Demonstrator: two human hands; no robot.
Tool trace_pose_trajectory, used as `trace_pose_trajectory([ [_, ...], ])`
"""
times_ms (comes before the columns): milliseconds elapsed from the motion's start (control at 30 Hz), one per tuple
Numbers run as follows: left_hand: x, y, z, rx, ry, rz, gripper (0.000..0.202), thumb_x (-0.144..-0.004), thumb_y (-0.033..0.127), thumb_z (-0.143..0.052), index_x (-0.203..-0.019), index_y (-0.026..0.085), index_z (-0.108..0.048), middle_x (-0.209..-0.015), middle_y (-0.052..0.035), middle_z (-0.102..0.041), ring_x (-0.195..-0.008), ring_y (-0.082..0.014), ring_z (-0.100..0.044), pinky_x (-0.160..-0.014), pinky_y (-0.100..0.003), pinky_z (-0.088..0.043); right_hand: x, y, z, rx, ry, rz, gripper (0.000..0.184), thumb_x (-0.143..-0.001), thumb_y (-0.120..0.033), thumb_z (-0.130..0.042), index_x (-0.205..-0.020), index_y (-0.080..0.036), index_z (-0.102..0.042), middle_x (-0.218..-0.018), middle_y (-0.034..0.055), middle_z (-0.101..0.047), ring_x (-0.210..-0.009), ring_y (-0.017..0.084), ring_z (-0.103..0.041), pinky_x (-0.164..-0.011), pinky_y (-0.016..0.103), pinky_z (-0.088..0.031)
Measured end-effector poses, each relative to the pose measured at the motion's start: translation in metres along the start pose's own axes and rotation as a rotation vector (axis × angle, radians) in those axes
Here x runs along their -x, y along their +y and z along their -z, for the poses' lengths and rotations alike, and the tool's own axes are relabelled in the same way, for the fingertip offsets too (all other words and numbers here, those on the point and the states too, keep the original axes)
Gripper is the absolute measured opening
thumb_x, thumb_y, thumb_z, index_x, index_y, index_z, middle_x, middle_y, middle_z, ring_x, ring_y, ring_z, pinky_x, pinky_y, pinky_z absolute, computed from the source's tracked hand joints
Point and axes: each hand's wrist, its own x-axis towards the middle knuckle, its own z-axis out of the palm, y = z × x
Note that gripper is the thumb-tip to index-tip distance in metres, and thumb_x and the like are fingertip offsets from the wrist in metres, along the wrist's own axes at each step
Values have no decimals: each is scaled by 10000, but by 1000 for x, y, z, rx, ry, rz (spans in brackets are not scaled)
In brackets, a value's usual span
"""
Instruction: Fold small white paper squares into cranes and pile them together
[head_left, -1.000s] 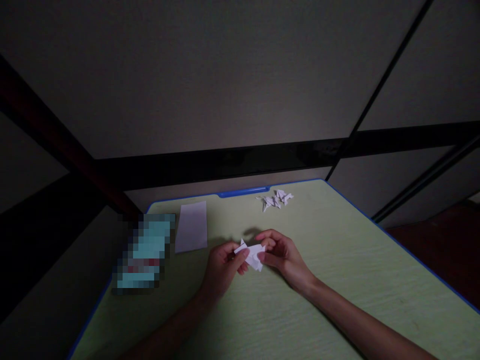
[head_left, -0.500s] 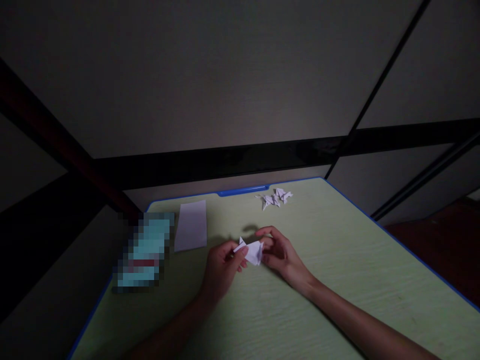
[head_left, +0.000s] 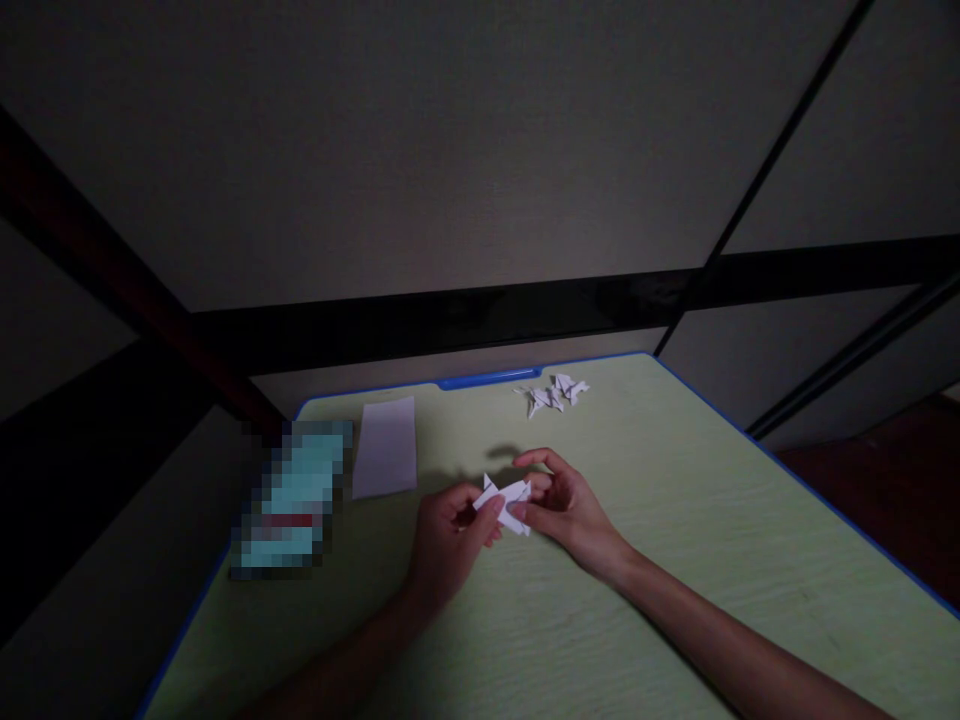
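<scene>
A small white folded paper figure with pointed corners is held above the table, between both hands. My left hand pinches its left end, thumb on top and fingers beneath. My right hand grips the right end, its thumb pressed on the paper and its index finger raised and curved away. The underside of the paper is hidden by the fingers. Beyond the hands, several small folded paper pieces lie clustered near the table's far edge.
The pale green table has a blue rim and a blue strip at its far edge. White paper lies at the left, beside a pixelated teal item. A grey panelled wall stands behind.
My right thumb has moved left onto the paper figure and presses it. The figure has turned slightly in the hands. The whole view has shifted a little.
</scene>
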Motion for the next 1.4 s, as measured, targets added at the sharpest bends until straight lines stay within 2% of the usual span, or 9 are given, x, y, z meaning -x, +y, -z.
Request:
trace_pose_trajectory([
  [200, -4, 4, -2, 83, -50, 36, 173, -615, 233, -560, -481, 131, -521, -399, 35, -521, -379, -67, -458, -406, -166, -369, -1, -3, -4, 33, 135, 26, 418, -528, -148, -689, -843, -197, -419, -456, -110, -470, -396, 44, -411, -401, 157, -283],
  [367, -9, 2, -4, 147, -58, 133, 158, -609, 270, -568, -568, 117, -565, -436, 10, -563, -420, -93, -506, -427, -185, -405, -2, -4, -5, 2, 254, 33, 444, -477, -159, -719, -819, -192, -437, -487, -89, -534, -438, 67, -473, -460, 187, -359],
  [500, -12, -1, -4, 216, -41, 138, 212, -575, 257, -608, -742, 131, -570, -650, -4, -617, -584, -122, -568, -502, -199, -451, -3, -5, -4, 5, 245, 28, 349, -475, -170, -721, -712, -167, -465, -483, -71, -561, -435, 62, -483, -468, 186, -370],
  [667, -12, -2, -3, 213, -43, 157, 150, -563, 242, -624, -551, 127, -529, -510, 39, -550, -502, -98, -538, -508, -197, -446, -2, -5, -4, -13, 227, 13, 329, -507, -153, -700, -752, -169, -482, -508, -60, -595, -452, 70, -522, -482, 184, -389],
  [767, -10, 0, -1, 221, -30, 122, 114, -578, 216, -611, -595, 129, -539, -517, 34, -571, -505, -98, -546, -497, -185, -430, -2, -4, -3, -24, 225, 29, 329, -500, -139, -700, -760, -165, -498, -551, -48, -614, -489, 73, -545, -502, 181, -405],
  [1033, -12, 4, 6, -115, -38, -26, 83, -533, 142, -627, -615, 130, -617, -552, -16, -637, -528, -146, -581, -487, -207, -432, 2, -5, 2, 336, 223, 222, 120, -571, -150, -650, -625, -157, -544, -562, -4, -595, -493, 95, -529, -480, 212, -417],
  [1100, -14, 3, 8, -216, -68, -171, 30, -553, 134, -618, -578, 137, -633, -592, -34, -653, -567, -157, -591, -539, -227, -452, 7, -8, 4, 578, 164, 389, 49, -629, -137, -610, -634, -161, -568, -594, 22, -603, -542, 118, -537, -509, 240, -426],
  [1267, -20, -7, 14, -351, -243, -513, 195, -650, 49, -489, -652, 154, -653, -752, -75, -664, -702, -152, -597, -663, -258, -464, 16, -18, 13, 1197, -284, 827, 148, -744, -100, -492, -840, -157, -589, -764, 77, -642, -698, 164, -537, -593, 302, -418],
  [1400, -20, -8, 16, -541, -463, -670, 262, -725, 80, -407, -837, 162, -630, -872, -83, -651, -862, -165, -563, -791, -295, -422, 16, -19, 12, 1500, -460, 901, 191, -794, -112, -414, -842, -174, -588, -700, 61, -635, -713, 163, -540, -572, 291, -407],
])
